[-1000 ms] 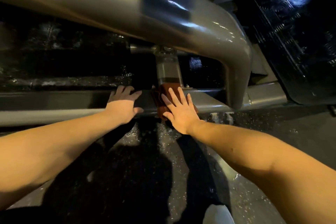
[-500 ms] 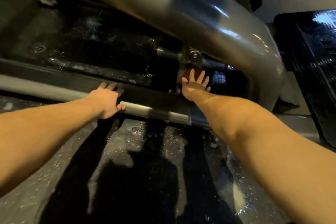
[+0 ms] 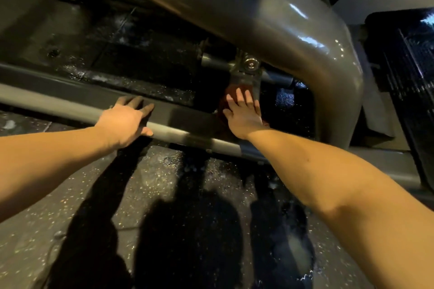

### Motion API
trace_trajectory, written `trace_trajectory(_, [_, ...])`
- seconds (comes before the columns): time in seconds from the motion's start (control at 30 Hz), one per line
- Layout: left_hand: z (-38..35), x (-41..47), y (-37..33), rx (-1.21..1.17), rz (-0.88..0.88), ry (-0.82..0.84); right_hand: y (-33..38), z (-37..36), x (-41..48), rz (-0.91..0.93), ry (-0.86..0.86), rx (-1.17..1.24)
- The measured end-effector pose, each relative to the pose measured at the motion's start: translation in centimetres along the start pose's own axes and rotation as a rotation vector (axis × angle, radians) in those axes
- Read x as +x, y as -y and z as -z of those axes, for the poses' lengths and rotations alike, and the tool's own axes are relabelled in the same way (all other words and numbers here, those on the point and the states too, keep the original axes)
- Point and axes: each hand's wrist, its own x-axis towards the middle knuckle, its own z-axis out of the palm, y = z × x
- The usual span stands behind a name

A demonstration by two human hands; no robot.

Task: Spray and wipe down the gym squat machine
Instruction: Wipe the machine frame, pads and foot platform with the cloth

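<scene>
The squat machine's low grey frame rail (image 3: 70, 107) runs across the view from left to lower right. A thick curved grey tube (image 3: 270, 21) arches above it. My left hand (image 3: 128, 119) rests flat on the rail, fingers straight. My right hand (image 3: 244, 112) presses a reddish-brown cloth (image 3: 231, 91) against an upright bracket (image 3: 249, 73) just behind the rail, fingers spread. Most of the cloth is hidden under the hand.
A black ribbed footplate (image 3: 408, 73) stands at the far right. Speckled rubber flooring (image 3: 164, 183), wet in patches, lies in front of the rail, with shadows across it. A dark wet floor area (image 3: 131, 54) lies behind the rail.
My right hand has carried the cloth from the top of the rail up onto the bracket behind it. My left hand stays on the rail. The view has shifted.
</scene>
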Motion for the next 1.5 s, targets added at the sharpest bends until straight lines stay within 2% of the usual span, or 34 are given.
trace_trajectory(0.23, [-0.7, 1.0, 0.4, -0.026, 0.011, 0.035, 1.0, 2.4, 5.5, -0.453, 0.049, 0.265])
trace_trajectory(0.3, [-0.7, 1.1, 0.2, -0.016, 0.006, 0.048, 0.7, 3.2, 6.8, -0.502, 0.071, 0.303])
trace_trajectory(0.47, [-0.5, 1.1, 0.3, -0.006, 0.004, 0.039, 1.2, 2.6, 6.7, -0.398, 0.001, 0.173])
trace_trajectory(0.53, [-0.6, 0.9, 0.3, 0.001, 0.004, 0.034, 0.6, 2.4, 6.1, -0.270, 0.001, 0.101])
trace_trajectory(0.67, [-0.5, 0.6, 0.3, 0.014, 0.005, 0.022, 1.0, 1.0, 4.4, 0.136, 0.048, -0.116])
trace_trajectory(0.77, [-0.1, 0.6, 0.3, 0.013, 0.000, 0.031, 0.8, 1.3, 3.6, 0.225, 0.106, -0.061])
trace_trajectory(0.87, [-0.2, 0.8, 0.4, 0.021, -0.001, 0.030, 0.1, 1.7, 3.8, 0.179, 0.061, -0.048])
trace_trajectory(1.0, [0.1, 0.9, 0.2, 0.020, -0.009, 0.034, 1.0, 1.0, 4.5, -0.120, -0.012, -0.012])
trace_trajectory(1.2, [0.2, 0.8, 0.6, 0.040, -0.024, 0.020, -0.8, 1.1, 2.8, -0.549, 0.045, 0.398])
trace_trajectory(1.27, [0.3, 0.8, 0.7, 0.056, -0.032, 0.011, -1.2, 0.3, 1.1, -0.533, -0.025, 0.329])
trace_trajectory(1.37, [0.1, 0.7, 0.9, 0.070, -0.048, -0.011, -0.7, -1.7, -1.3, -0.450, -0.217, 0.033])
trace_trajectory(1.43, [0.0, 0.6, 1.1, 0.071, -0.050, -0.023, 1.1, -2.8, -2.9, -0.404, -0.222, -0.061])
trace_trajectory(1.5, [0.1, 0.5, 1.1, 0.071, -0.051, -0.022, 3.9, -4.0, -4.6, -0.164, -0.196, -0.063])
